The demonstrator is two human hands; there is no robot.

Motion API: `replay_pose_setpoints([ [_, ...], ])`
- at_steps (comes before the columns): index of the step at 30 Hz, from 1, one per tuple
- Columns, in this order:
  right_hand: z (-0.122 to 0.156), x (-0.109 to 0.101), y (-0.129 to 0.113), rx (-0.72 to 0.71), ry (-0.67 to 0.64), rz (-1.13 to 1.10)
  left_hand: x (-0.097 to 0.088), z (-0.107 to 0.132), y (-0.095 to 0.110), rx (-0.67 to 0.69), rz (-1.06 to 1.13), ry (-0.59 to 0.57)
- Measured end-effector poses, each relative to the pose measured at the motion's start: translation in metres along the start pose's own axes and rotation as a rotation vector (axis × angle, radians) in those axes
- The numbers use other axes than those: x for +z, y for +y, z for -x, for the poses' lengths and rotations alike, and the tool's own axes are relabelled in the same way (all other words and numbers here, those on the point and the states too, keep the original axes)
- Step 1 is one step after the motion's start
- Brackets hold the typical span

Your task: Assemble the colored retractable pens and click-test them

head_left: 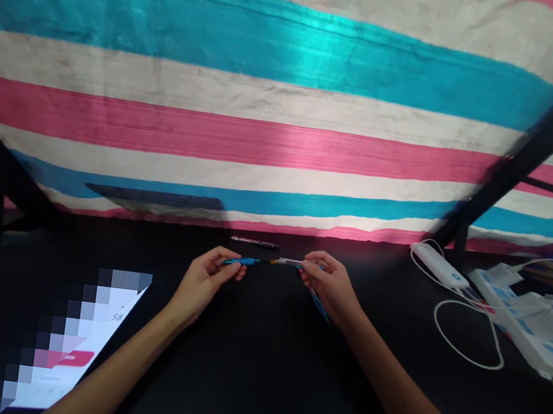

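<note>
Left hand (207, 280) pinches blue pen piece (249, 261); right hand (333, 286) pinches thin white tube (290, 261), blue stick (319, 307) below. Held in line above desk (247, 364), toward far edge, likely for alignment. Dark pen (255, 242) lies just behind.

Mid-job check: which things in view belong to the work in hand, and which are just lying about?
Seem part of the job:
- blue pen part, in the left hand
- pale slim tube, in the right hand

Seem just lying about:
- dark pen beyond the hands
- lit screen
- white power strip
- looped white cable
</note>
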State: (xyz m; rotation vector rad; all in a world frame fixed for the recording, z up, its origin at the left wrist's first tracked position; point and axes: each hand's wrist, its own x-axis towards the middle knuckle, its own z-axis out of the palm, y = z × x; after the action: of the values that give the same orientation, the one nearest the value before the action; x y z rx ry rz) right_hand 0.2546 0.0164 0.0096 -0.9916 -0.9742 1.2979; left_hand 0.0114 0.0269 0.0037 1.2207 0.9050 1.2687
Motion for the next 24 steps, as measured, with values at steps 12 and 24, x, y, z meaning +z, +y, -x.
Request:
replay_pose_setpoints([
  [12, -0.0065, -0.01, -0.0048, -0.029, 0.026, -0.122, -0.0055, -0.0024, 0.0019, 0.0, 0.007, 0.047],
  [24, -0.0035, -0.0057, -0.0029, -0.081, -0.018, -0.113, -0.0047, -0.0017, 0.0018, 0.005, 0.008, 0.042],
])
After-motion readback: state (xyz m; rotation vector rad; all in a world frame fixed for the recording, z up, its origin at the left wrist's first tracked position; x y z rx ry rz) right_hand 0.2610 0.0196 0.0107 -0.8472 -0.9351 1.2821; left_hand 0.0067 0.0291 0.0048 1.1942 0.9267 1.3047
